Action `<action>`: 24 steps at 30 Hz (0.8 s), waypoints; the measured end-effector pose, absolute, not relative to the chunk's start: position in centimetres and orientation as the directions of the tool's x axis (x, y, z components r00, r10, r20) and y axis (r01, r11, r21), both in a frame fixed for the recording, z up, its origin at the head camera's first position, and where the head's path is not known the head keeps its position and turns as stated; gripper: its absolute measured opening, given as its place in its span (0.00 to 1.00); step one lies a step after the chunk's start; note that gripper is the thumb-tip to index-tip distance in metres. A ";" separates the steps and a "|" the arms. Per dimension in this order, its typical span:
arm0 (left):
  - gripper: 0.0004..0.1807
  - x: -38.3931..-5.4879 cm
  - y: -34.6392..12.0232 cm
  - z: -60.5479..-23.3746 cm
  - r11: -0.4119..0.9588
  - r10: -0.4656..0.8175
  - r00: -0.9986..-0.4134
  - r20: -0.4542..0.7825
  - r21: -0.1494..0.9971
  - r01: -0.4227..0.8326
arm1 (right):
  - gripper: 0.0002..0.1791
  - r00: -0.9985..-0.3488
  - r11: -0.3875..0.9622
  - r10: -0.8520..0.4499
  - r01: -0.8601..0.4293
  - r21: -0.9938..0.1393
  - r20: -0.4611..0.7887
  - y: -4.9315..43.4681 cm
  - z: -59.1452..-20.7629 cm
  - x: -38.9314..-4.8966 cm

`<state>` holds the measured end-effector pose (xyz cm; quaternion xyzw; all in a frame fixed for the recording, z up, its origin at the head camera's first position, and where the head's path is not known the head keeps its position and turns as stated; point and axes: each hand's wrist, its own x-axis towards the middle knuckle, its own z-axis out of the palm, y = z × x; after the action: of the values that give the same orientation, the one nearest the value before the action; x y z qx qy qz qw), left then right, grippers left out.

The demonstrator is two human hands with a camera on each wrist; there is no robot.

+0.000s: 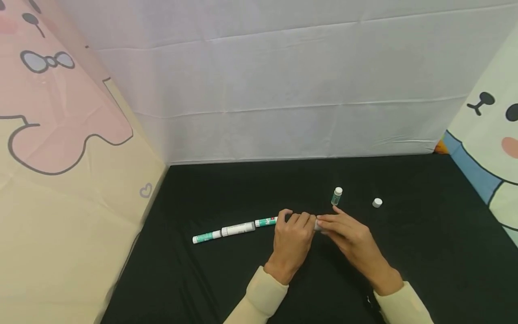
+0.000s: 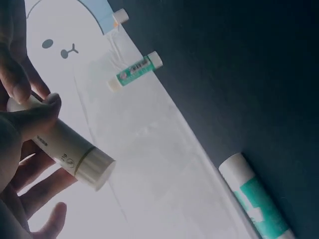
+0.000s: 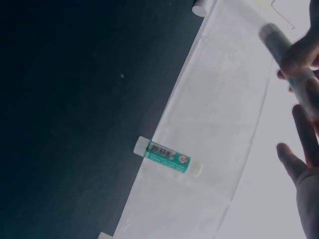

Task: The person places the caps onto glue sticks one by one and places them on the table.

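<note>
A white glue stick (image 2: 65, 144) is held between both hands, its near end and small print showing in the left wrist view. My left hand (image 1: 292, 240) grips its body, the thumb lying along it. At its other end, my right hand (image 1: 350, 236) pinches the tip with thumb and fingers. Just left of my left hand, a green-and-white glue stick (image 1: 265, 222) lies partly hidden. It continues a row with a white glue stick (image 1: 238, 228) and another green-and-white one (image 1: 206, 237), set nearly end to end.
Beyond my hands, a small green glue stick (image 1: 337, 196) stands upright. To its right is a short white cap-like cylinder (image 1: 377, 203). A black cloth (image 1: 162, 279) covers the table, with a white fabric wall (image 1: 283, 130) behind and printed cartoon panels at both sides.
</note>
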<state>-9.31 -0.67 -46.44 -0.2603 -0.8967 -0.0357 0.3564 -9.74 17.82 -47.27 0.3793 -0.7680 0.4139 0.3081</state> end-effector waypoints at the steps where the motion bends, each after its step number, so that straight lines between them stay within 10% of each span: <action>1: 0.06 -9.3 -0.6 -46.3 0.865 0.441 -0.619 0.650 -0.123 0.487 | 0.22 -0.534 0.375 -0.320 -0.830 -0.413 0.783 17.9 -47.3 -9.7; 24: 0.15 -11.0 1.1 -48.0 0.921 0.369 -0.780 0.506 -0.087 0.379 | 0.29 -0.606 0.551 -0.310 -0.742 -0.382 0.733 20.5 -47.7 -10.2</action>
<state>-10.99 1.08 -47.99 -0.1983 -0.9433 -0.0099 0.2660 -10.23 20.46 -47.69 0.3189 -0.8247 0.3507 0.3085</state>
